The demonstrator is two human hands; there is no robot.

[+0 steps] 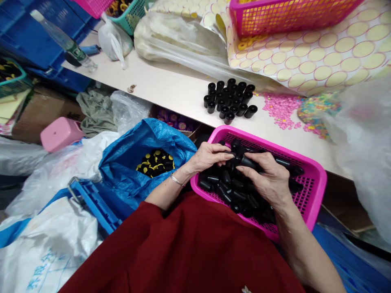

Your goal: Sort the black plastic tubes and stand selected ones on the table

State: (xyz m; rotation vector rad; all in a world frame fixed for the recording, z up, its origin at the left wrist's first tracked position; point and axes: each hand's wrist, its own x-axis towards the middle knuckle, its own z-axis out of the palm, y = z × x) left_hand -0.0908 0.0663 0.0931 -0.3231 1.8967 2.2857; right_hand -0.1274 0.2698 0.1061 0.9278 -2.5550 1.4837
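A pink plastic basket (314, 179) rests on my lap against the table edge, filled with several loose black tubes (232, 191). My left hand (207, 156) reaches into the basket's left side with fingers curled over the tubes. My right hand (267, 177) lies in the basket's middle, fingers closed round a black tube (249, 162). On the table beyond stands a cluster of several upright black tubes (230, 101). A blue bag (146, 142) at my left holds black and yellow caps (156, 162).
Pink beads (279, 110) and mixed coloured beads (317, 112) lie on the table (171, 87) at right. Sheets of round stickers (320, 53), another pink basket (284, 16), clear bags, a bottle (65, 40), blue crates and white sacks surround me.
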